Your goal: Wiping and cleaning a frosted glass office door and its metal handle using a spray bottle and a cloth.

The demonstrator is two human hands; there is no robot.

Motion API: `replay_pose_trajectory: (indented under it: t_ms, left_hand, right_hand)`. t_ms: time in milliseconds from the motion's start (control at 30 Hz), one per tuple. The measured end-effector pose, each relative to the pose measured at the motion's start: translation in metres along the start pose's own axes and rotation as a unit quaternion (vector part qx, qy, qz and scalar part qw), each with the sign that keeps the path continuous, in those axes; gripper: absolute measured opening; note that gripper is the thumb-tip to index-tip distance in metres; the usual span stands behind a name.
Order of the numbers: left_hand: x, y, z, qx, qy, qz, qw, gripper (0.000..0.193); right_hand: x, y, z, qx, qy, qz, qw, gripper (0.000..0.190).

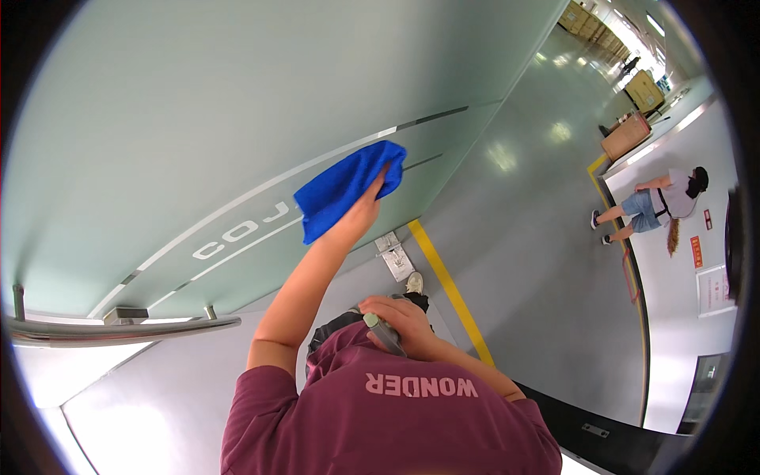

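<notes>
My left hand (358, 215) is stretched out with a blue cloth (344, 187) under its palm and fingers. The cloth lies against a frosted glass door panel (237, 101), over clear stripes and lettering. Part of the hand is wrapped by the cloth's folded edge. Close to my waist, my right hand (409, 323) grips a grey handled object (389, 339) with a pale green end. Fingers and shirt hide much of that object, so its kind is unclear.
A metal pull handle (124, 333) sticks out at lower left. At the glass's foot is a metal floor plate (393, 256), beside a yellow floor line (451, 291). Another person (656, 199) is by the right wall. Cardboard boxes (626, 135) stand farther back.
</notes>
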State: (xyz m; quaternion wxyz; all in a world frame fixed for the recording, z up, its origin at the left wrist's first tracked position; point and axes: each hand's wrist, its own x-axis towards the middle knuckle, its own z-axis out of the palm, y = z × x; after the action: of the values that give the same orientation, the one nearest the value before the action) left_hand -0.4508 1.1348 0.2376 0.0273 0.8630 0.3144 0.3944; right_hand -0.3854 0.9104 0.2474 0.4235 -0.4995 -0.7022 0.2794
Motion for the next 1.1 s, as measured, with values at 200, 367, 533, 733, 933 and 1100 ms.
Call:
replay_pose_trajectory:
  t_ms: [200,367,533,733,933,1100]
  left_hand:
    - [0.021,0.013,0.02,-0.025,-0.091,-0.005,0.996,0.058]
    - [0.019,0.011,0.012,-0.007,-0.098,-0.007,0.995,0.059]
    - [-0.018,-0.006,0.004,-0.005,-0.073,-0.028,0.997,0.059]
    - [-0.063,-0.032,-0.034,0.032,-0.055,-0.042,0.997,0.054]
    - [-0.124,-0.073,-0.071,0.114,-0.011,-0.086,0.99,0.05]
    - [-0.157,-0.084,-0.092,0.139,-0.058,-0.194,0.969,0.054]
  right_hand:
    - [0.001,0.001,0.002,-0.005,0.006,-0.012,1.0,0.049]
    - [0.001,-0.002,0.003,-0.004,-0.003,0.0,1.0,0.051]
    - [0.002,-0.002,0.004,-0.007,-0.015,0.002,1.0,0.05]
    - [0.008,-0.002,0.011,0.012,-0.011,-0.017,1.0,0.049]
    - [0.015,0.003,0.019,0.018,-0.069,-0.014,0.997,0.046]
    - [0.023,-0.008,0.02,0.012,-0.064,-0.054,0.996,0.04]
